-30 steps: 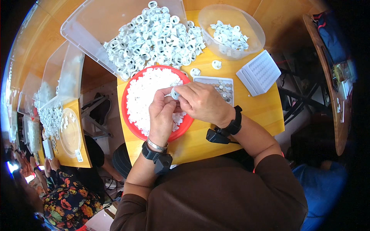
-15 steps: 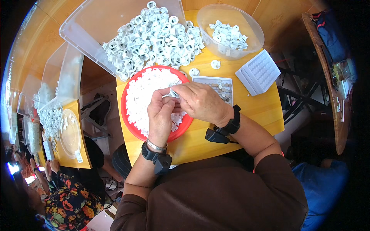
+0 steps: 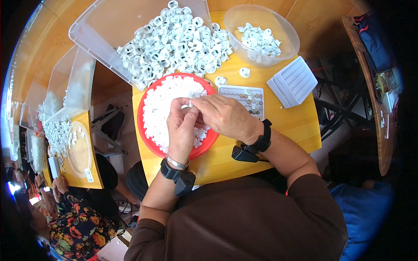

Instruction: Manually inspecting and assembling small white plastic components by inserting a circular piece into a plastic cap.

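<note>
Over a red round tray (image 3: 210,143) heaped with small white plastic pieces (image 3: 159,108), my two hands meet. My left hand (image 3: 181,126) is closed, its thumb and index finger pinching a small white plastic part (image 3: 190,103). The fingertips of my right hand (image 3: 228,116) press on the same part from the right side. Most of it is hidden behind the fingers. Just right of the red tray, partly behind my right hand, lies a white tray (image 3: 230,90) with small round grey discs (image 3: 256,101) in it.
At the back, a clear bin (image 3: 98,37) on its side spills white round parts (image 3: 174,48) onto the yellow table (image 3: 287,130). An oval clear tub (image 3: 289,50) holds similar parts. Stacked white trays (image 3: 294,80) stand at right. Another person (image 3: 80,226) works at the left table.
My right fingers have shifted slightly left and closed in on the part, which now shows less. The left hand stays nearly in place.
</note>
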`<move>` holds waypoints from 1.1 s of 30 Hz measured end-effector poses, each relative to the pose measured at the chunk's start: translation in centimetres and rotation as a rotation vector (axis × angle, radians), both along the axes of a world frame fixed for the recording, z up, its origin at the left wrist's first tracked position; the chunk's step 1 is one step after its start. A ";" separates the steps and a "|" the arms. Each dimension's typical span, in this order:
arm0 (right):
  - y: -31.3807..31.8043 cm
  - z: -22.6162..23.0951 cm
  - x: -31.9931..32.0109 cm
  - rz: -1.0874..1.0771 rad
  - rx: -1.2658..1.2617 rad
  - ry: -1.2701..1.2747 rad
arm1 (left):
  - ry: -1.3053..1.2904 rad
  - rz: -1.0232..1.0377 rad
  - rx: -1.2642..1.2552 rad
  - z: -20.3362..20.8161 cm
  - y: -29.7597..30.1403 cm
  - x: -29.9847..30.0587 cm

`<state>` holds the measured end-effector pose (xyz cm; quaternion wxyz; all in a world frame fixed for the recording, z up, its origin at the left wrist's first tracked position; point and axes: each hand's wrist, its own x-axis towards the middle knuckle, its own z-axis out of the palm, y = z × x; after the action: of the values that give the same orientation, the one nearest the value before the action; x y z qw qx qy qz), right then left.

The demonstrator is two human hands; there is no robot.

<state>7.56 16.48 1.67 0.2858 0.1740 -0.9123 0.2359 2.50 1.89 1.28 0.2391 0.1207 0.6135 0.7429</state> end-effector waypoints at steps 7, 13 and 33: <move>-0.1 -0.3 -0.2 0.000 0.022 -0.021 | -0.044 0.028 -0.028 0.4 -0.1 0.0; -0.2 -0.1 0.1 0.015 0.030 0.017 | -0.062 0.027 0.032 0.1 -0.5 -0.3; 0.1 -0.2 0.2 -0.011 0.028 0.011 | -0.116 -0.044 -0.035 0.5 -0.4 -0.5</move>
<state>7.72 16.56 1.52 0.2896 0.1745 -0.9149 0.2205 1.96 1.46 1.80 0.2927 0.0869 0.6088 0.7322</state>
